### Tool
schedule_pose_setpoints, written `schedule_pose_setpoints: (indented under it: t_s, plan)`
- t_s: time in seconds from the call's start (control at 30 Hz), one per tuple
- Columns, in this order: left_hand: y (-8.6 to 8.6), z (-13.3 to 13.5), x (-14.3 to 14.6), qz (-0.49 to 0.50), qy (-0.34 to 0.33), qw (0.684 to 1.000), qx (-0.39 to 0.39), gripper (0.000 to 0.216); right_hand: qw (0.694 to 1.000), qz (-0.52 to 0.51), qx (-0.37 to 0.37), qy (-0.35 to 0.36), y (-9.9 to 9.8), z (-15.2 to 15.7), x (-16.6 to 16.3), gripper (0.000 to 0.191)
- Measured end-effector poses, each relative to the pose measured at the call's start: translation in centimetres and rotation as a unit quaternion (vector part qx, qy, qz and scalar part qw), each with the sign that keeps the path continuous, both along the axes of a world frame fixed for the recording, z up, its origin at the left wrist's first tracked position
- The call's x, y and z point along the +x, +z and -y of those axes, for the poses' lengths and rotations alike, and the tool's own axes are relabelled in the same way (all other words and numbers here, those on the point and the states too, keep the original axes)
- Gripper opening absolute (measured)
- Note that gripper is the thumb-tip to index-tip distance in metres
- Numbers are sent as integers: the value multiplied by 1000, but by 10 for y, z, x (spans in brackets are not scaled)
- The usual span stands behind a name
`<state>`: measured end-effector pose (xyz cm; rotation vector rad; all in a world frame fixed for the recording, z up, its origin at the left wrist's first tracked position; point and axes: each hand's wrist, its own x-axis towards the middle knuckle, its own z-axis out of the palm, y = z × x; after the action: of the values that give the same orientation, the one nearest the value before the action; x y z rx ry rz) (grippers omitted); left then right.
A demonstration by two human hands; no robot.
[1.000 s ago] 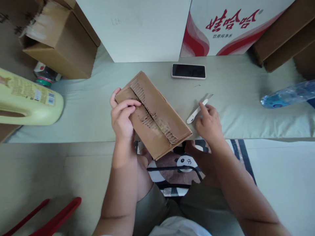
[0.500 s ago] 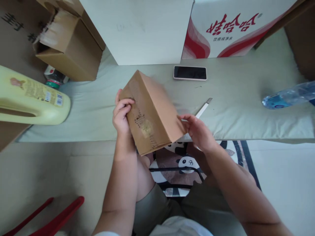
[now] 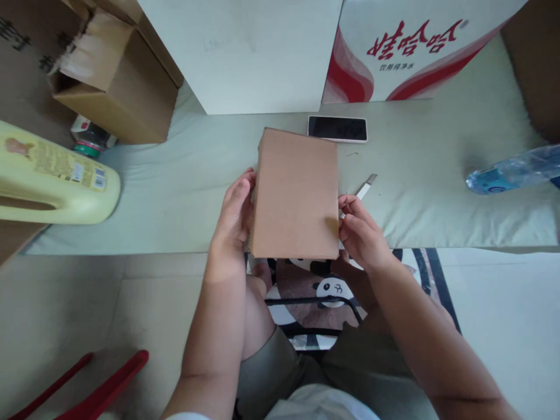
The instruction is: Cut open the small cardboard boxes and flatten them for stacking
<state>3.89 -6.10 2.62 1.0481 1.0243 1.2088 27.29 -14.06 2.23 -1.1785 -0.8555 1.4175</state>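
Observation:
I hold a small brown cardboard box (image 3: 295, 195) between both hands over the front edge of the pale green surface (image 3: 184, 192). Its plain, unmarked face is turned up toward me. My left hand (image 3: 234, 219) grips the box's left side, fingers curled round the edge. My right hand (image 3: 361, 233) holds the right side with its fingertips pressed against it. A white utility knife (image 3: 365, 188) lies on the surface just beyond my right hand, partly hidden by the box.
A black phone (image 3: 336, 128) lies behind the box. A large white box (image 3: 245, 52) and a red-and-white carton (image 3: 415, 46) stand at the back. An open cardboard box (image 3: 118, 76) and yellow jug (image 3: 52, 184) lie left; a water bottle (image 3: 511, 169) lies right.
My right hand left the knife and took the box's right side. The box was turned over, so its torn, taped face went out of view and the plain face came up.

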Motion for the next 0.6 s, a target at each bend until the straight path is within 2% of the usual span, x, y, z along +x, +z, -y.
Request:
schedule_pose_setpoints:
  t_s: [0.1,0.23,0.33,0.43,0.5,0.6]
  plan:
    - [8,1,-2,43,-23,997,-57,54,999,17,23,25,0,4,0,42]
    - [3,-6,-10,51,-20,996,-70,65,999,30,35,8,-3,5,3,43]
    - [-1,-9,-17,25,15,994,-101,66,994,80,34,-65,-6,3,9,53]
    - [-3,-10,-19,-5,27,992,-121,54,982,104,28,-154,-11,-1,17,71]
    - [-3,-12,-20,-14,41,994,-104,42,986,76,1,-150,-14,-3,21,64]
    - [-3,-15,-21,-27,62,994,-84,31,997,35,-36,-60,-17,-2,23,38]
